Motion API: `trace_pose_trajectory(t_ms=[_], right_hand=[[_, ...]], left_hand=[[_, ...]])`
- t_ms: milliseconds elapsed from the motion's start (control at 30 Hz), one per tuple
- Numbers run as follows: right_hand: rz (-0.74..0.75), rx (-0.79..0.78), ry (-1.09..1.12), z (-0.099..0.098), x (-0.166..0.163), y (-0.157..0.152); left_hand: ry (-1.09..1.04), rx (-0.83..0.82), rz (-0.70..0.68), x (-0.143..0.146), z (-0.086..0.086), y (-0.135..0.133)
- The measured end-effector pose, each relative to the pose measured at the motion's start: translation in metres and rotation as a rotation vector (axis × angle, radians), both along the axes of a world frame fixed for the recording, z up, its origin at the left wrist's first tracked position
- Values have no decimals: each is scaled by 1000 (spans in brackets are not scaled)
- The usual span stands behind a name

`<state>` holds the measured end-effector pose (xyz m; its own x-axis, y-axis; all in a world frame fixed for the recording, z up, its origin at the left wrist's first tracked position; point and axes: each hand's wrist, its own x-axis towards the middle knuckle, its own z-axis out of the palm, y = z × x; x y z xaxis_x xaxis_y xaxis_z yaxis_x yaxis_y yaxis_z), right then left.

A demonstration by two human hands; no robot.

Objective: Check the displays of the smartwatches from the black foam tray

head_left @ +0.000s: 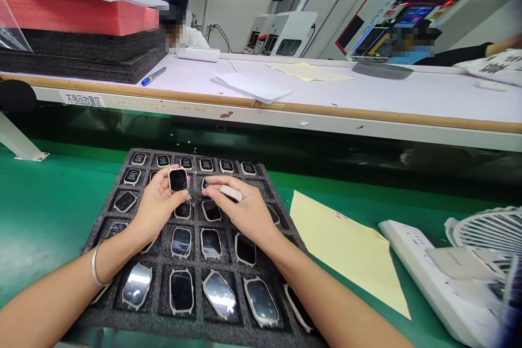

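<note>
My left hand grips a smartwatch body without a strap, its dark screen facing up. My right hand is closed around a pale rounded object, perhaps another watch case seen edge-on. The thumb and forefinger of that hand meet at a watch with lit text, partly hidden by them. Whether that watch is lifted, I cannot tell. Below both hands lies a black foam tray with rows of square pockets. Most visible pockets hold a watch. Those in the back row show white text; nearer ones look dark.
A yellow sheet lies right of the tray, beside a white power strip and a white fan. Behind runs a raised shelf bearing foam stacks, a blue pen and papers. Two people sit beyond it.
</note>
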<state>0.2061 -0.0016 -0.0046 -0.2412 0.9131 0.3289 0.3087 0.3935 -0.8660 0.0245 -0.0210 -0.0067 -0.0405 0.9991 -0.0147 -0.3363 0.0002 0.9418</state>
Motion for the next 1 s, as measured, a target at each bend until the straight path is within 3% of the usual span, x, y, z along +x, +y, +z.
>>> trace_pose_trajectory(t_ms=[100,200,667,1000], right_hand=[[14,-316,182,1,-3,1],[56,-392,205,0,-3,3],[-4,-355,270,3,-2,4],[-12,-314,259,-1,-1,5]], left_hand=[[52,43,0,2,-2,0],[80,56,-26,4,-2,-1],[16,-78,-189,7,-2,-7],[98,-10,-260,5,-6,-9]])
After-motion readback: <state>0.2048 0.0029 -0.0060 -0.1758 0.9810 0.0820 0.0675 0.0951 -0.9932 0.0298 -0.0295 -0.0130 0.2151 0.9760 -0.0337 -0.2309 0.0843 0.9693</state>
